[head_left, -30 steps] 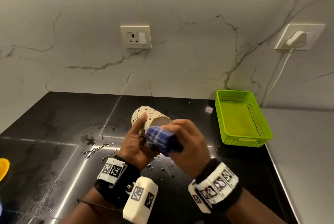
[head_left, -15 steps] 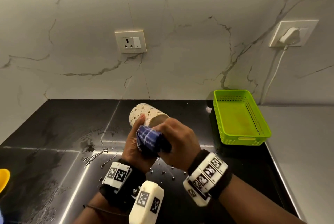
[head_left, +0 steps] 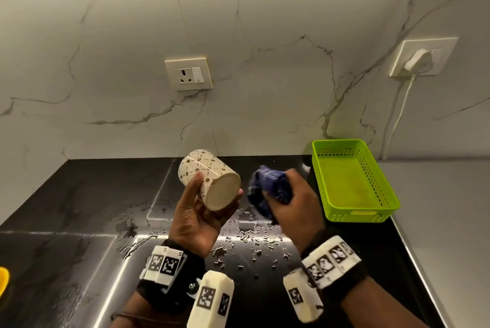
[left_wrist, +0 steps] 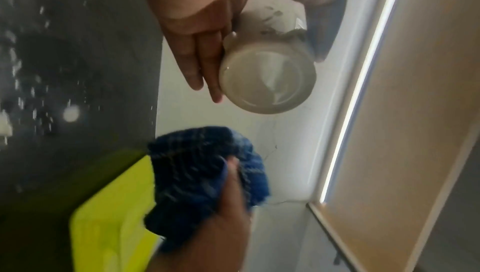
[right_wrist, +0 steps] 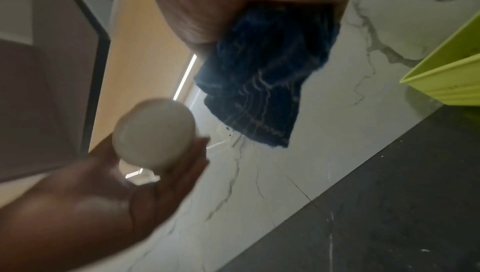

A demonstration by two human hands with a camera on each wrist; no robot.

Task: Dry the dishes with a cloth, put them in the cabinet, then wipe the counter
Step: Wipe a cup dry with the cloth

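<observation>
Above the wet black counter (head_left: 79, 208), the left hand (head_left: 195, 217) grips a patterned cup (head_left: 209, 178); beside it, the right hand (head_left: 291, 205) clutches a bunched blue cloth (head_left: 267, 184).

Head cam: high, looks fwd and down over the black worktop (head_left: 79, 208) to the far marble wall; both hands near, mid-frame. Left wrist cam: v. close, rolled sideways, looks along the left hand (left_wrist: 200, 36) toward the right. Right wrist cam: close, tilted up, looks left. All 3 share the cup (head_left: 209, 179), blue cloth (head_left: 267, 190) and green basket (head_left: 355, 219).
</observation>
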